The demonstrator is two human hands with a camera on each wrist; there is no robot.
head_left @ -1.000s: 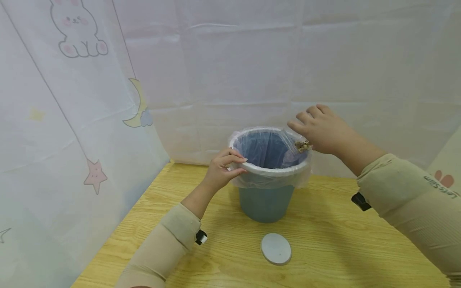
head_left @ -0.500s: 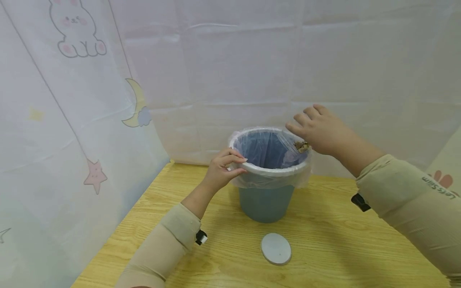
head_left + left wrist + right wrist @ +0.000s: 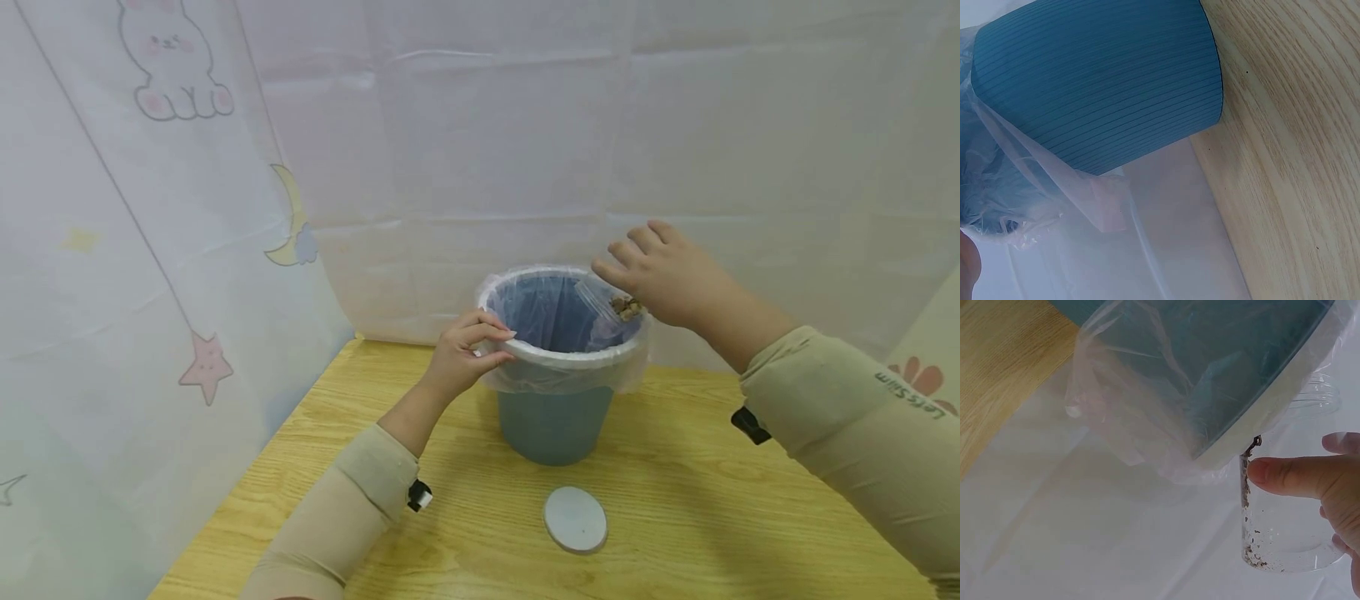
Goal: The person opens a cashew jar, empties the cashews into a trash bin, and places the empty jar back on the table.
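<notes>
My left hand (image 3: 468, 348) grips the white rim of a blue trash bin (image 3: 555, 425) lined with a thin clear plastic bag (image 3: 562, 379). Only a sliver of that hand, a finger (image 3: 967, 265), enters the left wrist view. Over the bin's right side, my right hand (image 3: 667, 279) holds a clear jar (image 3: 1285, 534), tilted with its mouth toward the inside of the bin. Brown dried bits (image 3: 626, 308) sit in the jar near its neck in the head view. Small crumbs cling to its wall in the right wrist view. The bin's bottom is hidden.
A round whitish disc (image 3: 575, 518), like a lid, lies on the wooden table (image 3: 465, 533) in front of the bin. Pale printed cloth (image 3: 487, 167) hangs close behind the bin and along the left side.
My right hand has shifted slightly left and tilted the jar further over the bin. The brown bits have slid a little within it. The left hand stays on the rim.
</notes>
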